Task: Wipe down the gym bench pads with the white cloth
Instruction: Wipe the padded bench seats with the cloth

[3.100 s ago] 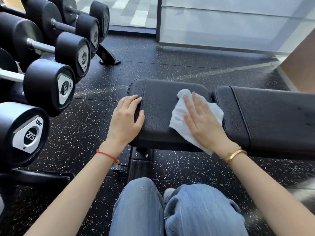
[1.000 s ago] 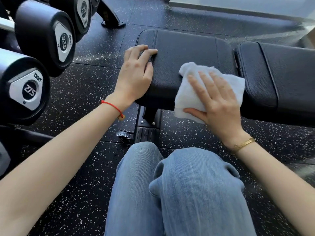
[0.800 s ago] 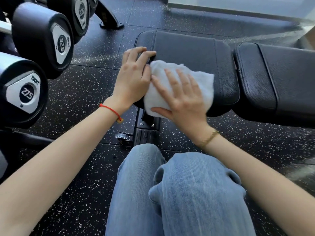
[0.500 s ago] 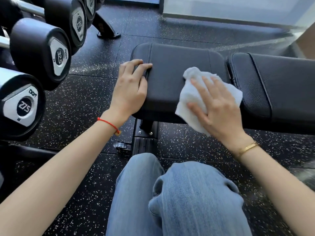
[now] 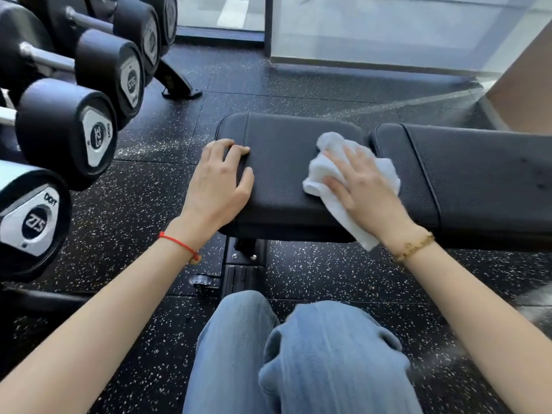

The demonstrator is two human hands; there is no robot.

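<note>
A black padded seat pad [image 5: 283,162] of the gym bench lies in front of me, with the longer black back pad [image 5: 478,174] to its right across a narrow gap. A crumpled white cloth [image 5: 324,171] lies on the right end of the seat pad. My right hand [image 5: 363,189] presses flat on the cloth, fingers spread and straight. My left hand [image 5: 219,180] rests on the seat pad's left end, fingers slightly bent over its edge, holding nothing.
A rack of black dumbbells [image 5: 68,132] stands close on the left, its foot [image 5: 176,82] on the speckled rubber floor [image 5: 134,210]. The bench's metal post [image 5: 243,264] stands below the seat pad. My jeans-clad knees [image 5: 298,354] are in front. Glass panels [image 5: 373,28] run behind.
My right hand swept the cloth left across the seat pad to my left hand, then back to the pad's right end. My left hand stayed put. The camera tilted up.
</note>
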